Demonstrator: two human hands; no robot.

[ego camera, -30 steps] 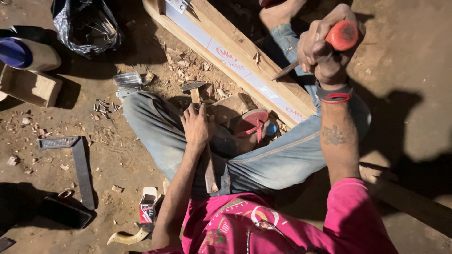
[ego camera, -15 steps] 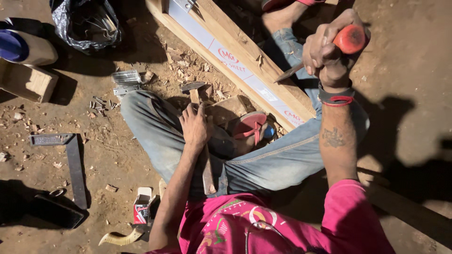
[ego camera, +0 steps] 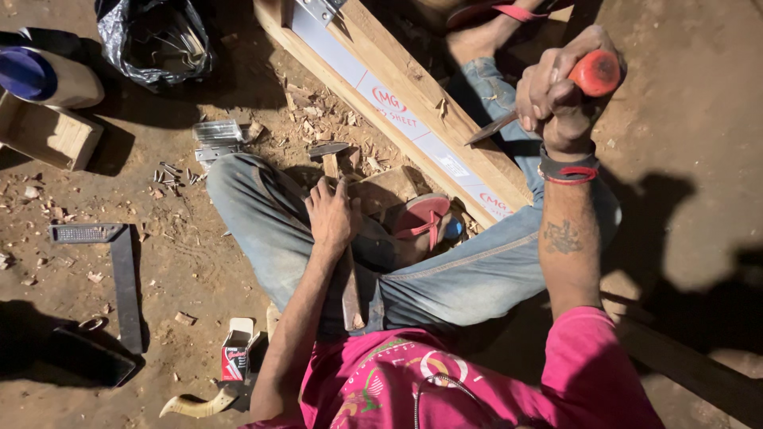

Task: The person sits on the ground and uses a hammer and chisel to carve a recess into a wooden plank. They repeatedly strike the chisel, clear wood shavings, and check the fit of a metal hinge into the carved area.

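One long timber beam (ego camera: 413,87) ran from twelve o'clock towards centre, a pale strip with red marks (ego camera: 381,99) along its side. At eleven o'clock sat a black plastic bag (ego camera: 151,36), contents unclear; at seven, a small red-and-white carton (ego camera: 235,357). The right hand (ego camera: 556,95) clenched a red-handled chisel (ego camera: 548,99), blade tip on the beam. The left hand (ego camera: 332,214) gripped a hammer (ego camera: 338,230), its shaft partly hidden under the palm.
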